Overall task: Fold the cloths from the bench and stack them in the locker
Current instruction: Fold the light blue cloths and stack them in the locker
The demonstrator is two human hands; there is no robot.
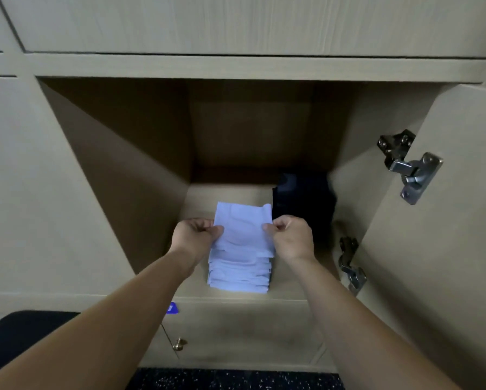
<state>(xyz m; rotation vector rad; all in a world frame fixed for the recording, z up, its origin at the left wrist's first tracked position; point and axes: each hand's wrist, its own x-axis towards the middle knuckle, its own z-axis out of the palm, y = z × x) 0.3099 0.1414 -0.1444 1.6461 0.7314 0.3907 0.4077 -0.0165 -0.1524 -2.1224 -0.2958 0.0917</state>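
folded cloth (243,226) above stack (239,273), edges pinched between fingers (218,229)

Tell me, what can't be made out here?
Head view:
- Dark bundle, back right of the locker: shadowed, blurred, kind unclear.
- Stack of white cloths: the top cloth, pinched by left hand and right hand, covers its upper layers, so no count.
- Blue label: partly behind the left arm, too small to read.
- Black shape, bottom left: cut by the frame edge, possibly the bench.
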